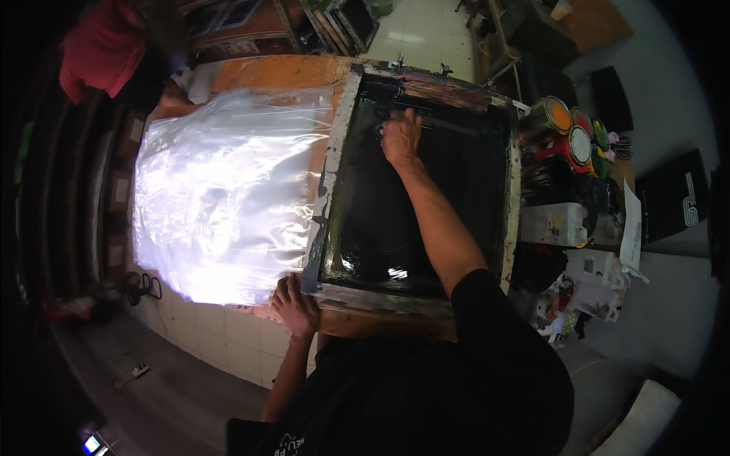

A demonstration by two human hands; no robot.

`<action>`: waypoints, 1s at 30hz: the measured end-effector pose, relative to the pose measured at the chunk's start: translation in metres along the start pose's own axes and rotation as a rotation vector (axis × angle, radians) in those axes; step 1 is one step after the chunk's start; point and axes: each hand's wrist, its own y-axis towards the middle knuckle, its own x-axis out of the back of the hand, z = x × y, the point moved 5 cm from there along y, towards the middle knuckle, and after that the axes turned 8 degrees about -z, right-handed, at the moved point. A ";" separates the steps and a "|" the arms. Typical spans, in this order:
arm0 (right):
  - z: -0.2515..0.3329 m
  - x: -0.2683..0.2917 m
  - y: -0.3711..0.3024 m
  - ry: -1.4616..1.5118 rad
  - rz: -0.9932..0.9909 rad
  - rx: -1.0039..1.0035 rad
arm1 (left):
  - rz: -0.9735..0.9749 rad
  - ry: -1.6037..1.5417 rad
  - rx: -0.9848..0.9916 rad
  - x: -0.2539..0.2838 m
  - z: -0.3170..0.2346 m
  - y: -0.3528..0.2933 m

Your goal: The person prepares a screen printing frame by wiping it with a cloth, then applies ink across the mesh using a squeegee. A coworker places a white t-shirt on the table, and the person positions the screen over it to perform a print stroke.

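Note:
A framed printing screen (332, 178) lies on the wooden table in front of me, its mesh dark and wet with black ink. Toward the far end of the mesh, left of its middle, my right hand (401, 137) is closed, fingers bent downward; whatever it grips is dark and blends into the ink. My left hand (295, 308) rests at the near table edge beside the screen's near left corner, fingers apart and slightly bent, touching the edge by the plastic. Left of the screen spreads a stack of shiny clear plastic sheets (228, 182).
A person in a red shirt (103, 49) stands at the far left, one arm reaching to the plastic. Ink cans (559, 114) and white containers (555, 224) crowd the right side. Metal clamps (445, 70) sit at the screen's far edge. The wooden table (266, 74) shows behind the sheets.

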 end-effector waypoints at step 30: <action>-0.021 0.048 -0.087 0.161 -0.005 0.276 | -0.042 -0.021 0.025 0.000 0.005 -0.001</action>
